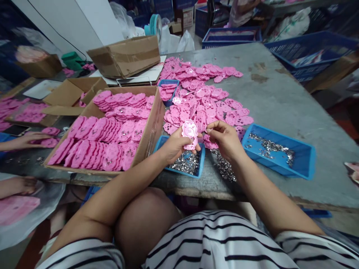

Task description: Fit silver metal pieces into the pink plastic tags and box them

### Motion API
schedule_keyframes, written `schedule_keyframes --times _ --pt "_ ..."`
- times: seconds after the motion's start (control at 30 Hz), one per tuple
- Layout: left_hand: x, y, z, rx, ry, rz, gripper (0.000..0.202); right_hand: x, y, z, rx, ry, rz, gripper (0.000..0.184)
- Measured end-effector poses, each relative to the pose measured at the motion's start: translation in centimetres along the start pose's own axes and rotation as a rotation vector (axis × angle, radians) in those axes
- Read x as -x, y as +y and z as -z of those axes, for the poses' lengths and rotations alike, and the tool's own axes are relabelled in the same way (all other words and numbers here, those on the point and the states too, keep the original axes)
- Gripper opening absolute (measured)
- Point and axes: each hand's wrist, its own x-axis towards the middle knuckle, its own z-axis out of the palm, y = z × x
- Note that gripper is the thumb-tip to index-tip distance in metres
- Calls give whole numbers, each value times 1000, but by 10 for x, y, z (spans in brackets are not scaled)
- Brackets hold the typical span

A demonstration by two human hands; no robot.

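Observation:
My left hand [174, 148] is closed around a pink plastic piece [190, 130], its thumb pressed on the lower face where small metal bits show. Close to its right side, my right hand [223, 135] makes a pinch; whatever lies between the fingertips is too small to make out. Below my left hand is a blue tray [201, 168] of small shiny metal parts [185, 162]. More loose metal parts [224, 166] lie on the table under my right wrist. Beyond both hands spreads a heap of pink pieces [206, 102].
Left of my hands, a cardboard box [153, 129] holds rows of stacked pink pieces. A second blue tray [305, 160] with metal parts stands on the right of the grey table [280, 101]. Another person's hand [30, 140] touches pink pieces at far left. Blue crates [316, 56] stand beyond.

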Motion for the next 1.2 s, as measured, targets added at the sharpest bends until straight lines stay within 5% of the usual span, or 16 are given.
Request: schedule_keyframes --times 0.17,0.33,0.47,0.57,0.67,0.77,0.93,1.2 --pt "1 0 3 -53 30 -66 40 0 7 23 78 44 30 18" --pt "3 0 5 -94 74 -27 36 -3 11 75 320 263 117 13" --pt "5 0 6 -137 80 23 31 -3 3 130 778 400 45 14" --pt "5 1 6 -158 80 38 25 -4 1 155 1263 277 -170 13" --pt "6 2 6 -172 93 46 23 -4 7 157 1504 57 -291 17" --pt "6 2 6 -175 98 61 24 -2 12 146 1557 -14 -322 19" --pt "6 2 7 -183 108 84 25 2 12 136 1588 -3 -351 20" --pt "6 2 7 -197 107 99 27 0 7 148 1463 193 -281 22"
